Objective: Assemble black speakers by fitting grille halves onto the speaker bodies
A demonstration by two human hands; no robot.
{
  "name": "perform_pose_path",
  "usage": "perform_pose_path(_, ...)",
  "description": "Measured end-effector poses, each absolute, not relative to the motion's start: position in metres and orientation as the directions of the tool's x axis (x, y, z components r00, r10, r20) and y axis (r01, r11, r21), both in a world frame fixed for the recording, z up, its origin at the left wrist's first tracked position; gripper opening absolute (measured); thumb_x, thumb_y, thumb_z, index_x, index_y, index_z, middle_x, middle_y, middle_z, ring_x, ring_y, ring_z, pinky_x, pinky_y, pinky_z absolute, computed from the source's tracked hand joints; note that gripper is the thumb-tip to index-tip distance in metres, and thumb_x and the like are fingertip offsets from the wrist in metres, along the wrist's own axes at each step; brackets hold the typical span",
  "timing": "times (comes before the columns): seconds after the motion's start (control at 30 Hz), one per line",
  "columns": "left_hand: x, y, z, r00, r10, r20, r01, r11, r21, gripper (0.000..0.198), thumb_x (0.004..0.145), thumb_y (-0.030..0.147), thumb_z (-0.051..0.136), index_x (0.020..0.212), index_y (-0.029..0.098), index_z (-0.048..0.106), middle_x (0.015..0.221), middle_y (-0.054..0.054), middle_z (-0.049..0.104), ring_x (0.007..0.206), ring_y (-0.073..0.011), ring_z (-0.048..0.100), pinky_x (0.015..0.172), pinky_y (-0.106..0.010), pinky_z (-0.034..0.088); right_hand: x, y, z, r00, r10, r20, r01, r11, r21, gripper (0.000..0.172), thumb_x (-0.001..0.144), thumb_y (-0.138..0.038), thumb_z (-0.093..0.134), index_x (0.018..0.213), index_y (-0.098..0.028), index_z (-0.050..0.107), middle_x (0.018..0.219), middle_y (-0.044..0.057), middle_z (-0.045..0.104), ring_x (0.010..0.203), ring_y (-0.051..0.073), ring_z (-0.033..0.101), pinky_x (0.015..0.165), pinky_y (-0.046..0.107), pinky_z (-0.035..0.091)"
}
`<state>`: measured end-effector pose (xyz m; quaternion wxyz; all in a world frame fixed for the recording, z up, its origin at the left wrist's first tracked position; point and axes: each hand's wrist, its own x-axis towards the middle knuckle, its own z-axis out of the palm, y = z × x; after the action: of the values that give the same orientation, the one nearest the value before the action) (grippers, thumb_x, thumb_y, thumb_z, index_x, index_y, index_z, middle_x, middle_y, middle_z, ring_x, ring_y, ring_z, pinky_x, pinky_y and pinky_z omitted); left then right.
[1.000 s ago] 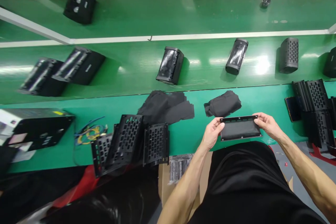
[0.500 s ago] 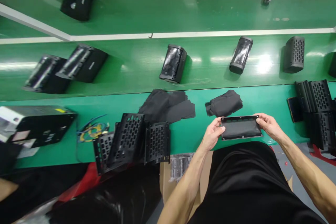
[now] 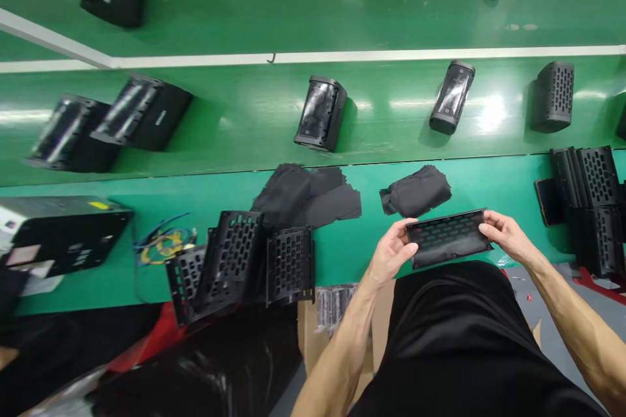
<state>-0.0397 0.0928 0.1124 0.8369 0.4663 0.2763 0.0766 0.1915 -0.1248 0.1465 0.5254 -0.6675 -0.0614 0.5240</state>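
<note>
My hands hold a flat black perforated speaker grille panel (image 3: pixel 447 238) by its short ends, just above the green bench edge. My left hand (image 3: pixel 391 251) grips one end and my right hand (image 3: pixel 506 236) grips the other. Rows of slotted holes show across the panel's face. A crumpled black fabric piece (image 3: pixel 415 191) lies just beyond the panel, apart from it. A larger pile of black fabric sheets (image 3: pixel 306 197) sits further left.
Black slotted grille frames (image 3: pixel 239 257) stand on the bench left of my hands, and another stack (image 3: pixel 591 189) stands at right. Black speakers (image 3: pixel 320 113) sit on a green conveyor belt (image 3: pixel 391 143) beyond. Tangled wires (image 3: pixel 166 245) and a black box (image 3: pixel 63 234) lie at left.
The panel has turned slightly anticlockwise and tilted, and its slotted holes now show instead of a dark flat face. The view has shifted a little, and both hands still hold the panel.
</note>
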Motion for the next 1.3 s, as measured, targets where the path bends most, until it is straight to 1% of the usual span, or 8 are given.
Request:
perform_pose_path(0.07,-0.04,0.094,0.113,0.839,0.381,-0.388,0.137,0.542,0.829,0.063,0.083,0.047,0.086,0.135,0.02,0.063,0.123,-0.014,0.072,0.11,-0.026,0.069,0.096,-0.037,0.056,0.192,-0.124,0.147,0.429,0.635,-0.642,-0.47,-0.45,-0.759,0.045,0.079,-0.063,0.084,0.089,-0.021,0.07,0.069,-0.001,0.062,0.058,0.014,0.051,0.057,0.028,0.043)
perform_pose_path(0.13,-0.039,0.095,0.113,0.844,0.376,-0.383,0.136,0.54,0.831,0.063,0.083,0.046,0.086,0.135,0.02,0.063,0.123,-0.013,0.072,0.11,-0.0257,0.069,0.096,-0.037,0.056,0.192,-0.124,0.148,0.431,0.639,-0.637,-0.482,-0.434,-0.761,0.046,0.08,-0.063,0.084,0.087,-0.021,0.068,0.067,-0.002,0.06,0.056,0.012,0.048,0.055,0.027,0.041)
perform_pose_path(0.4,-0.034,0.095,0.109,0.826,0.398,-0.4,0.108,0.583,0.805,0.062,0.083,0.043,0.087,0.136,0.021,0.062,0.13,-0.013,0.069,0.116,-0.026,0.067,0.1,-0.037,0.054,0.193,-0.119,0.15,0.414,0.653,-0.634,-0.506,-0.414,-0.757,0.046,0.079,-0.06,0.086,0.098,-0.02,0.071,0.064,-0.003,0.06,0.051,0.011,0.048,0.046,0.025,0.043)
perform_pose_path(0.63,-0.031,0.093,0.103,0.805,0.413,-0.427,0.086,0.63,0.772,0.063,0.082,0.04,0.089,0.136,0.022,0.062,0.132,-0.012,0.069,0.117,-0.0255,0.068,0.103,-0.038,0.053,0.192,-0.112,0.148,0.394,0.65,-0.65,-0.561,-0.39,-0.73,0.044,0.079,-0.057,0.087,0.094,-0.019,0.071,0.061,-0.004,0.061,0.048,0.011,0.052,0.043,0.023,0.044)
perform_pose_path(0.87,-0.029,0.094,0.104,0.8,0.419,-0.429,0.079,0.636,0.768,0.063,0.082,0.04,0.089,0.136,0.022,0.063,0.13,-0.012,0.07,0.115,-0.0252,0.068,0.102,-0.038,0.053,0.194,-0.108,0.144,0.431,0.607,-0.668,-0.566,-0.395,-0.724,0.044,0.08,-0.06,0.085,0.083,-0.019,0.068,0.055,-0.004,0.059,0.044,0.01,0.051,0.041,0.023,0.043)
perform_pose_path(1.13,-0.023,0.097,0.102,0.787,0.425,-0.447,0.081,0.648,0.757,0.062,0.082,0.038,0.089,0.135,0.022,0.063,0.129,-0.011,0.07,0.116,-0.0242,0.068,0.103,-0.037,0.054,0.197,-0.102,0.14,0.436,0.597,-0.673,-0.574,-0.391,-0.719,0.048,0.08,-0.063,0.084,0.086,-0.019,0.068,0.055,-0.005,0.057,0.043,0.01,0.05,0.04,0.022,0.043)
perform_pose_path(1.23,-0.023,0.101,0.105,0.77,0.429,-0.472,0.083,0.665,0.742,0.062,0.079,0.037,0.091,0.133,0.022,0.064,0.127,-0.01,0.071,0.111,-0.0224,0.07,0.099,-0.034,0.056,0.2,-0.098,0.138,0.428,0.598,-0.677,-0.578,-0.395,-0.714,0.049,0.079,-0.064,0.084,0.085,-0.018,0.067,0.055,-0.005,0.057,0.043,0.009,0.048,0.039,0.022,0.042)
perform_pose_path(1.3,-0.023,0.107,0.107,0.768,0.407,-0.495,0.076,0.709,0.701,0.06,0.078,0.039,0.091,0.13,0.022,0.067,0.114,-0.007,0.073,0.094,-0.0182,0.072,0.087,-0.029,0.058,0.203,-0.094,0.139,0.413,0.61,-0.676,-0.579,-0.397,-0.712,0.05,0.079,-0.065,0.083,0.082,-0.019,0.066,0.054,-0.005,0.055,0.042,0.009,0.047,0.039,0.022,0.041)
